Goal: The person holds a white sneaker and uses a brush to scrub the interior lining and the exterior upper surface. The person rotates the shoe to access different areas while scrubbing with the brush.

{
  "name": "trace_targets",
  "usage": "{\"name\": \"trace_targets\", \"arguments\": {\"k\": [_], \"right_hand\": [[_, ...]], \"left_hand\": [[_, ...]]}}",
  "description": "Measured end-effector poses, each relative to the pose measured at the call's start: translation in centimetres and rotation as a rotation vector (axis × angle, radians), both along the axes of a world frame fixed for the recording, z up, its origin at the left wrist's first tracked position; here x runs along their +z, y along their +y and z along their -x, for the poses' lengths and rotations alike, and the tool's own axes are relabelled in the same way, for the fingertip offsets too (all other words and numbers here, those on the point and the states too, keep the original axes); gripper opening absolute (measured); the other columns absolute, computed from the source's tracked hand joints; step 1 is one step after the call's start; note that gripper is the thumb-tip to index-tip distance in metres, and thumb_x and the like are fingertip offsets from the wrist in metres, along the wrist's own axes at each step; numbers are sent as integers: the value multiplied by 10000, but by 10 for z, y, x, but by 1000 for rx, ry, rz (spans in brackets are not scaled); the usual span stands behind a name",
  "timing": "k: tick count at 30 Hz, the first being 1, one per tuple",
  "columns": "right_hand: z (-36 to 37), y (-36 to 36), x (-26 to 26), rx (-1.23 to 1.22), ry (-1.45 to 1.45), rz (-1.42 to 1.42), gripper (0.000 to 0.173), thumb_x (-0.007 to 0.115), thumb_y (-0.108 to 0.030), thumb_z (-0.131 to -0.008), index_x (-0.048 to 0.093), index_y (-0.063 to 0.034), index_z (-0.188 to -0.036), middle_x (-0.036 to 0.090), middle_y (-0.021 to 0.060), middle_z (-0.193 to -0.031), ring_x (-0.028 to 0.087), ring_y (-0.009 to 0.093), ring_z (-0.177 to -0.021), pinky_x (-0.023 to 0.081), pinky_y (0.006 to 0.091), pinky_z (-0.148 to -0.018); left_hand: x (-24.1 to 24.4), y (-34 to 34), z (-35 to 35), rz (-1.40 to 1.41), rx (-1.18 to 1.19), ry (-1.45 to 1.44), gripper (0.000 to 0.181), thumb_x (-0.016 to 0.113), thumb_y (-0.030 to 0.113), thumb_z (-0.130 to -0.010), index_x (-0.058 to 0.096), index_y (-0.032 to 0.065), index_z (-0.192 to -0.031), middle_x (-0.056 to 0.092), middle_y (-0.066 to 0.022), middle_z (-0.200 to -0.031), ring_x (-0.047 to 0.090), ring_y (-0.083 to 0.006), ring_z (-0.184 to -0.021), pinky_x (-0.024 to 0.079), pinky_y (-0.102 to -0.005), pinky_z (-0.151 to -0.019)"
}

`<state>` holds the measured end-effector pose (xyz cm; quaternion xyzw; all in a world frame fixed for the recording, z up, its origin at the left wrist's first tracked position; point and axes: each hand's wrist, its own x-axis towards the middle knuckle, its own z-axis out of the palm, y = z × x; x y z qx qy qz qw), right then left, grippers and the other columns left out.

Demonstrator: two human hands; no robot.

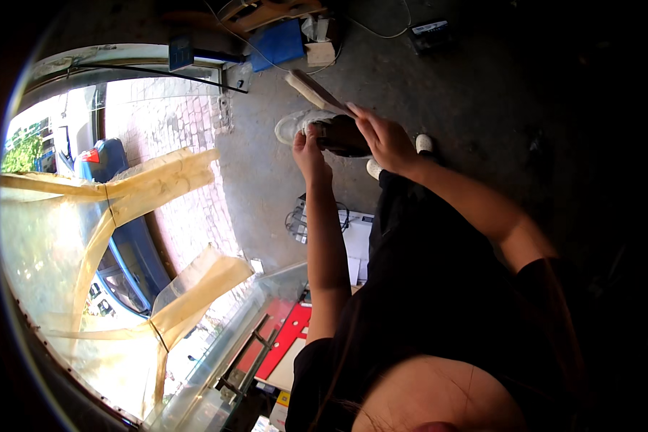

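My left hand (310,151) pinches a shoe (297,121) with a pale toe and a dark rear part. The fingers sit at the upper edge of the shoe, near where pale meets dark. My right hand (386,137) grips the thin handle of a brush (316,93) with a pale head, which seems to be bristles. That head is above the shoe's toe; whether the two touch is hard to tell. The heel end of the shoe is lost in shadow beside my right hand.
My feet wear pale slippers (424,143). A white box (356,243) with a cable stands by my legs. A glass case (281,286) is at lower left. Plastic sheeting with yellow tape (164,181) hangs at the doorway. A blue item (278,46) and a dark box (431,35) lie ahead.
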<state>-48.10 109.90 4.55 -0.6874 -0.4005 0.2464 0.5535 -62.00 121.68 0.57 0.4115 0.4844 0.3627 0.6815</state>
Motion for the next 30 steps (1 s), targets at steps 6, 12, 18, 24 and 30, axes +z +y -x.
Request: {"name": "trace_targets", "arguments": {"k": [6, 12, 18, 24, 30], "right_hand": [[38, -49, 16, 188, -195, 248, 377, 492, -191, -943, 521, -171, -1318, 642, 182, -781, 640, 336, -690, 508, 428, -603], [38, -6, 0, 105, -216, 223, 460, 514, -147, -931, 450, -191, -1385, 620, 205, -739, 619, 362, -613, 492, 446, -550], [38, -3, 5, 97, -205, 145, 476, 528, -120, -913, 459, -183, -1380, 620, 199, -715, 617, 365, -608, 493, 460, -561], [46, -27, 7, 173, -263, 227, 484, 534, -135, -912, 455, -191, -1386, 598, 217, -669, 618, 350, -585, 486, 444, -542], [39, 3, -3, 97, -260, 116, 480, 524, -132, -919, 448, -184, -1389, 611, 198, -714, 616, 344, -609, 482, 438, -538]], "left_hand": [[7, 4, -12, -29, 141, 39, 168, 503, 126, -957, 614, 1, -937, 609, 5, -795, 536, -75, -656, 417, -229, -577], [5, 18, -18, -159, 93, 201, 199, 477, 126, -967, 607, -20, -931, 621, -33, -794, 561, -96, -666, 449, -254, -596], [4, 20, -23, -123, 98, 144, 226, 463, 115, -958, 620, -38, -903, 643, -54, -809, 583, -108, -691, 471, -251, -628], [10, 30, -20, -114, 146, 94, 201, 475, 86, -944, 623, -46, -915, 641, -42, -815, 584, -102, -706, 459, -248, -625], [12, 29, -15, -129, 107, 126, 199, 459, 73, -944, 618, -47, -954, 642, -50, -845, 589, -113, -726, 469, -253, -659]]}}
